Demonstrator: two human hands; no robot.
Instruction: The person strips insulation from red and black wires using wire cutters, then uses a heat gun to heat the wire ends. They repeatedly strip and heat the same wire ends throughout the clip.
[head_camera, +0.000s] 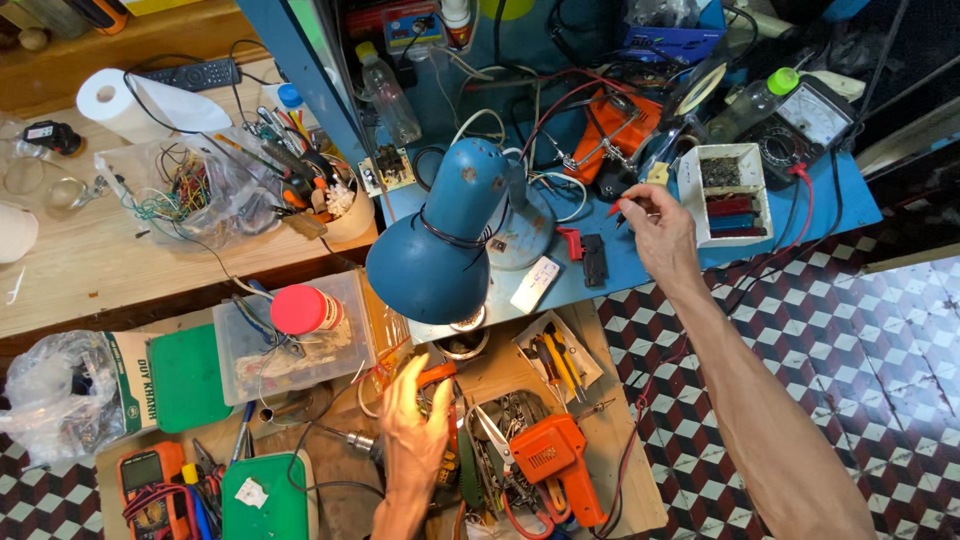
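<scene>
i'm looking down on a crowded bench, both arms out. my right hand (660, 235) is up on the blue shelf, fingers pinched shut on a red test probe (617, 207) — its red lead (800, 215) loops off to the right, up to the analogue meter (805, 125) beyond the hand. just right of the knuckles sits a white parts box (722, 193) with dark and red bits inside. my left hand (412, 420) is low, fingers spread and curled onto an orange-handled tool (437, 374) in the tray; i can't tell if it's truly gripped or only touched.

my read: this is the probing step — probe in one hand, the other fetching a tool. the next move would call for a steady tip on a small contact, and the blue desk lamp (445, 240) just left of the probe hand crowds the view.

packages now: a clear tub with a red round lid (303, 308) up-left of my left hand, a green-and-white carton (135, 380) further left, a flat green case (262, 495) left of the wrist, an orange glue gun (550, 460) to the right. a small white label tag (535, 284) lies down-left of the probe hand.
</scene>
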